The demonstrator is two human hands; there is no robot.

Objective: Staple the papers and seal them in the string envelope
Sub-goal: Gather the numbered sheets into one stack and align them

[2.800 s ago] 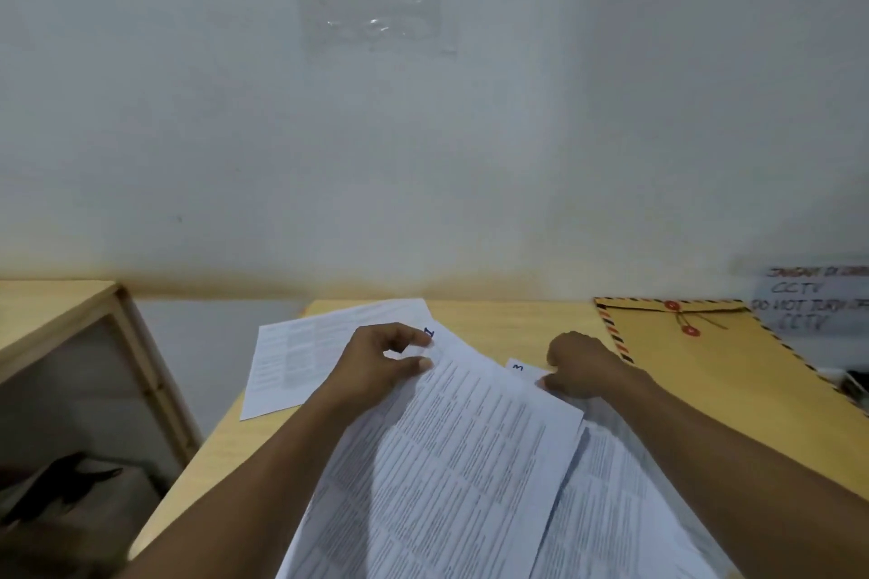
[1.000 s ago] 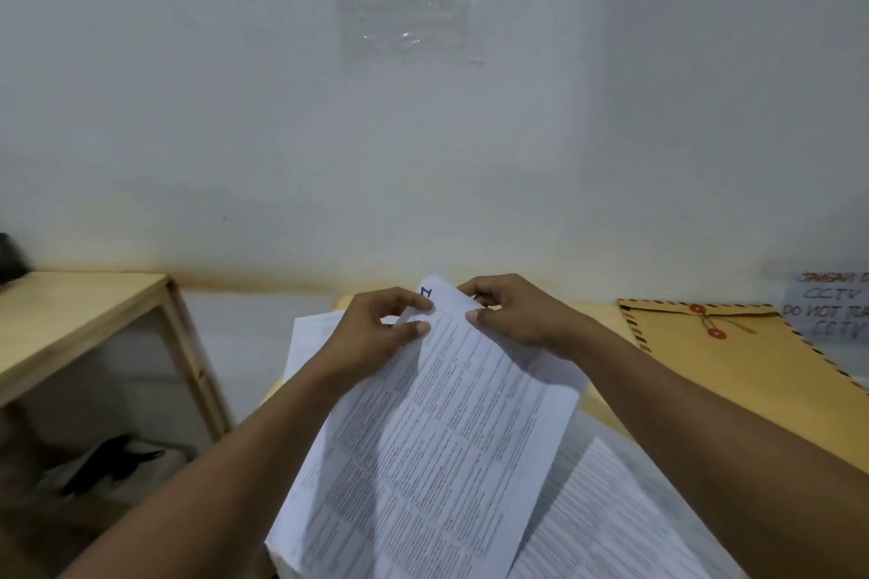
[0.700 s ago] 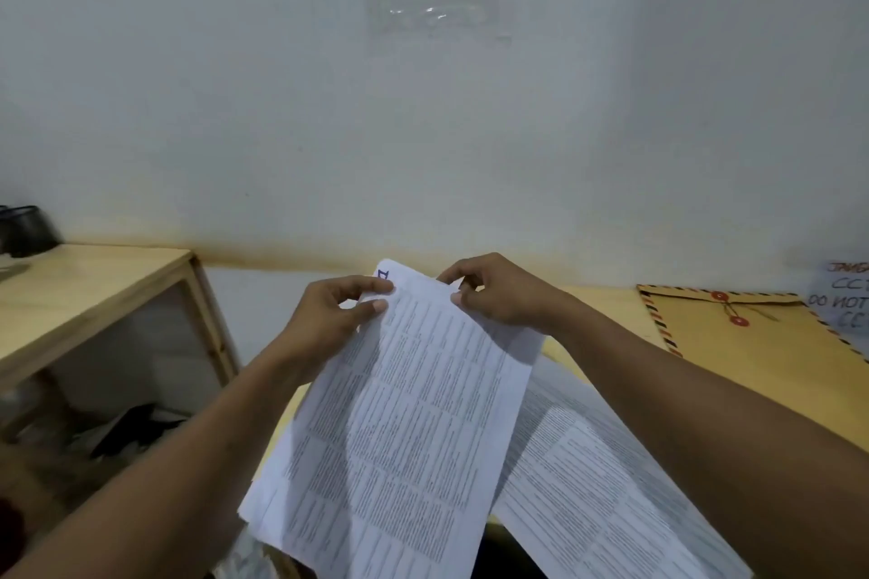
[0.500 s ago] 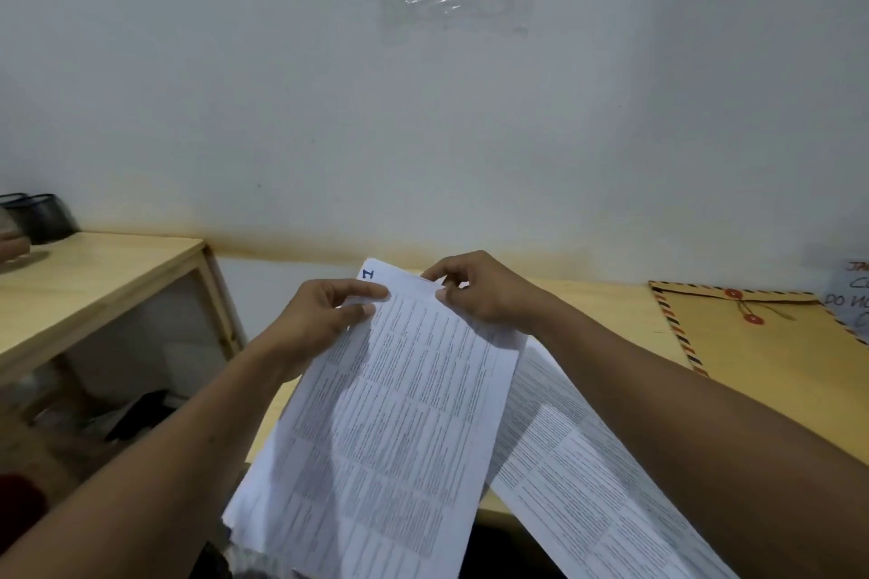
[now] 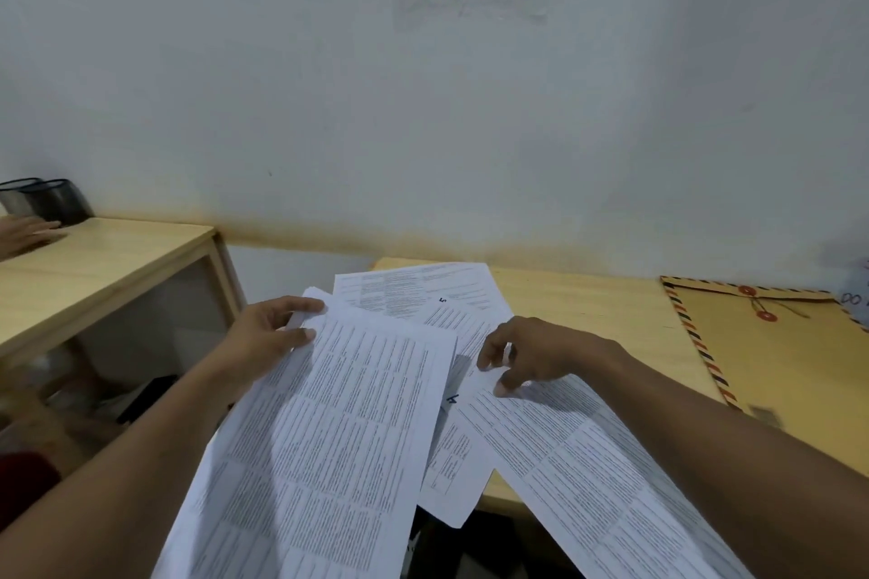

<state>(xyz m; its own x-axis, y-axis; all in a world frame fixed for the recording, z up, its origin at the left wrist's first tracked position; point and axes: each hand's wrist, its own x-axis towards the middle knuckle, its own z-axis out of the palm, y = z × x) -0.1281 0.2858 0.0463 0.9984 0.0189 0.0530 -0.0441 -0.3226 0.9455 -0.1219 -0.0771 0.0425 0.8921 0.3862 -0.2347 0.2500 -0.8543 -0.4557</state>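
Brown string envelope (image 5: 790, 371) right of scattered papers (image 5: 414, 292), black cups (image 5: 47, 200) far left

Left hand (image 5: 265, 336) pinching sheets (image 5: 338, 428), right hand (image 5: 545, 355) seemingly touching page (image 5: 588, 475); envelope (image 5: 790, 367) nearby

Light wood desk (image 5: 588, 310); brown string envelope (image 5: 790, 367) flat on it; loose printed sheets (image 5: 423, 292) left of envelope, overlapping, overhanging near edge.
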